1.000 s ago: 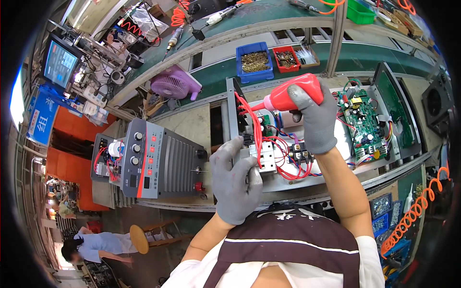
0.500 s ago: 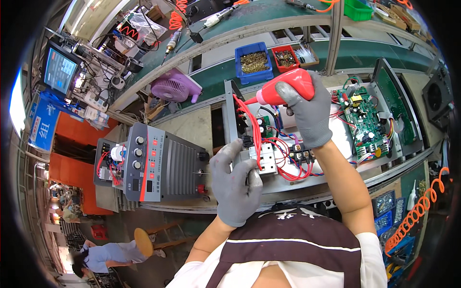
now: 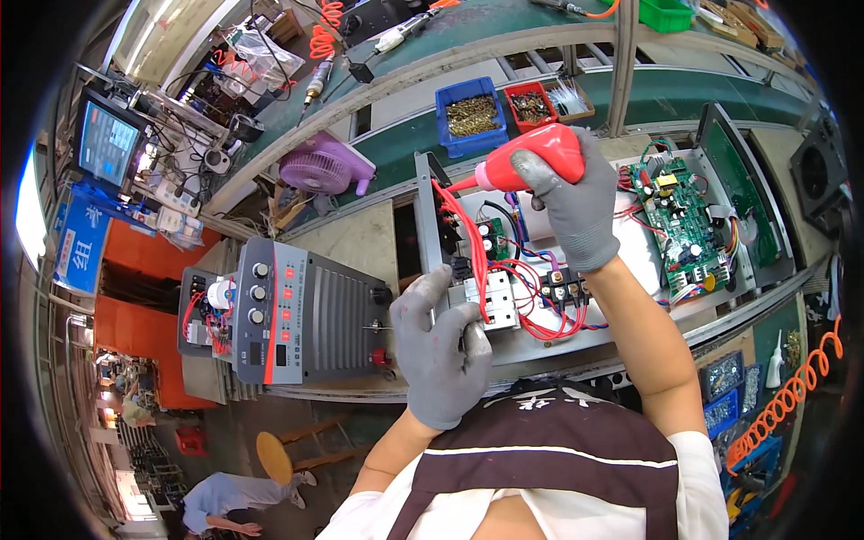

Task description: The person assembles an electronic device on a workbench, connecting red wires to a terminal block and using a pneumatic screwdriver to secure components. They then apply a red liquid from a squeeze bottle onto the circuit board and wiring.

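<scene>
In a grey glove, my right hand (image 3: 571, 193) is wrapped round a red squeeze bottle (image 3: 540, 155). The bottle is tilted, and its thin nozzle points left to the top of a bundle of red wires (image 3: 474, 229) by the chassis end panel (image 3: 430, 207). My left hand (image 3: 438, 346), gloved as well, has its thumb and fingers apart around the lower left corner of the chassis, beside a white breaker block (image 3: 495, 301). Its fingertips are at the panel edge near a black part; whether they press on it I cannot tell. Right of the breaker sits a black terminal block (image 3: 564, 290).
A green circuit board (image 3: 675, 216) fills the chassis's right side. Left stands a grey finned power unit (image 3: 310, 310) with knobs. Behind are a purple fan (image 3: 324, 166), a blue bin (image 3: 470, 117) and a red bin (image 3: 531, 108) of hardware. A person (image 3: 229, 499) is at lower left.
The bottle and my right hand have shifted very slightly left. My left hand stays in place. The person at lower left has moved right and down in the view.
</scene>
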Tool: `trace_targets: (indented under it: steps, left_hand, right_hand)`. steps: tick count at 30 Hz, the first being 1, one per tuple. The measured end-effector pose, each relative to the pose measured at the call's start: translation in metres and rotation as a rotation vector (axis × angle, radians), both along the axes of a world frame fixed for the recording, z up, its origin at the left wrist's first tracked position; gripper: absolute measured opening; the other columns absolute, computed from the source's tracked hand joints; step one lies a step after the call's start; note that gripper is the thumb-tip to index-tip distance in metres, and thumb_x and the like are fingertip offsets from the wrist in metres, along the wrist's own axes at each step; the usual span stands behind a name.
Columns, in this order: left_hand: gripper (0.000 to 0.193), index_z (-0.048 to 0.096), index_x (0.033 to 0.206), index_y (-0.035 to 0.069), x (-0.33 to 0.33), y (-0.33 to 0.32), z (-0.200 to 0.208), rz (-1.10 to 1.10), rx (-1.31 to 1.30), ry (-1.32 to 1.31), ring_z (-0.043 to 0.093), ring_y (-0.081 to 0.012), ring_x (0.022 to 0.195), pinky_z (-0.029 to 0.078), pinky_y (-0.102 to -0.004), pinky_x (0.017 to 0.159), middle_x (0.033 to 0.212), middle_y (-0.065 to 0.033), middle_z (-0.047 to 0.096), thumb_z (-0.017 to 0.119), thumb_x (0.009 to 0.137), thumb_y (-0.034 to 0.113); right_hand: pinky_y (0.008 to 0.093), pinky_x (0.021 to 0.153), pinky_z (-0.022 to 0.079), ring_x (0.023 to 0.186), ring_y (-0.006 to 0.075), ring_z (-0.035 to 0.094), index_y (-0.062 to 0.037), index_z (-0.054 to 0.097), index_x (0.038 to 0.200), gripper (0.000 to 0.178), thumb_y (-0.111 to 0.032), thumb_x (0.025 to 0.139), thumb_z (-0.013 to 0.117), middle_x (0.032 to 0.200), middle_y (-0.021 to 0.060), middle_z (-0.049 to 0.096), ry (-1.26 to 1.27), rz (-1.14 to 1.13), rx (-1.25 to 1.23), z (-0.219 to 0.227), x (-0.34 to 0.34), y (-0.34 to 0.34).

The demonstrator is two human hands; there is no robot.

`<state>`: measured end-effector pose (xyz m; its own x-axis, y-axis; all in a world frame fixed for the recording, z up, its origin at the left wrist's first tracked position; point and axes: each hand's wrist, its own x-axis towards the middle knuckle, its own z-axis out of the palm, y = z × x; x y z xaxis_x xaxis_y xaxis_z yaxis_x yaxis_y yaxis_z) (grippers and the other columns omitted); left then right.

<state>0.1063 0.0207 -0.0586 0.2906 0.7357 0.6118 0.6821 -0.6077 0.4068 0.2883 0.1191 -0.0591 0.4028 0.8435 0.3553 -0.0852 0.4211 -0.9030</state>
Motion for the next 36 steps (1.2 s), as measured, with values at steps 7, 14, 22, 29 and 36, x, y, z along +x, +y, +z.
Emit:
trace_targets:
  steps: [7,14,22,29,36]
  left_hand:
    - [0.051,0.058,0.112,0.002,-0.020,0.011,0.021,-0.162,-0.127,-0.021,0.044,-0.0410,0.120,0.032,-0.0475,0.102,0.122,-0.0189,0.054,0.060,0.077,0.039]
    - [0.067,0.051,0.123,-0.004,-0.041,0.102,0.045,-0.396,-0.010,0.426,0.040,-0.0391,0.128,0.018,-0.0497,0.110,0.129,-0.0212,0.050,0.026,0.093,0.051]
    - [0.041,0.063,0.102,-0.001,-0.028,0.148,0.045,-0.562,0.140,0.547,0.056,-0.0341,0.108,0.025,-0.0507,0.107,0.104,-0.0163,0.062,0.039,0.085,0.028]
    - [0.028,0.062,0.088,0.002,-0.020,0.163,0.034,-0.627,0.088,0.352,0.058,-0.0325,0.098,0.026,-0.0518,0.105,0.092,-0.0123,0.061,0.044,0.080,0.023]
    - [0.036,0.058,0.093,0.003,-0.018,0.096,-0.017,-0.211,0.337,-0.305,0.058,-0.0349,0.096,0.039,-0.0492,0.094,0.089,-0.0132,0.060,0.047,0.087,0.037]
  right_hand:
    - [0.0294,0.071,0.050,0.079,0.0141,0.060,-0.0021,0.057,0.093,0.041,-0.030,0.072,0.079,0.086,0.0056,0.063,-0.160,-0.176,0.037,-0.001,0.012,-0.001]
    - [0.0236,0.048,0.048,0.051,0.0115,0.058,-0.0007,0.057,0.096,0.037,-0.028,0.079,0.074,0.070,0.0070,0.062,0.450,0.007,-0.105,0.005,0.040,-0.023]
    - [0.0248,0.055,0.049,0.068,0.0132,0.061,0.0006,0.053,0.107,0.041,-0.023,0.077,0.069,0.089,0.0071,0.061,0.066,-0.118,-0.158,0.000,0.042,-0.036]
    - [0.0242,0.061,0.049,0.070,0.0082,0.058,-0.0017,0.059,0.093,0.044,-0.033,0.070,0.079,0.080,0.0040,0.062,-0.036,-0.007,-0.142,0.024,0.036,0.006]
    - [0.0208,0.043,0.039,0.052,0.0071,0.053,-0.0042,0.063,0.091,0.038,-0.036,0.074,0.072,0.069,0.0030,0.060,-0.243,0.223,-0.289,0.023,0.037,0.098]
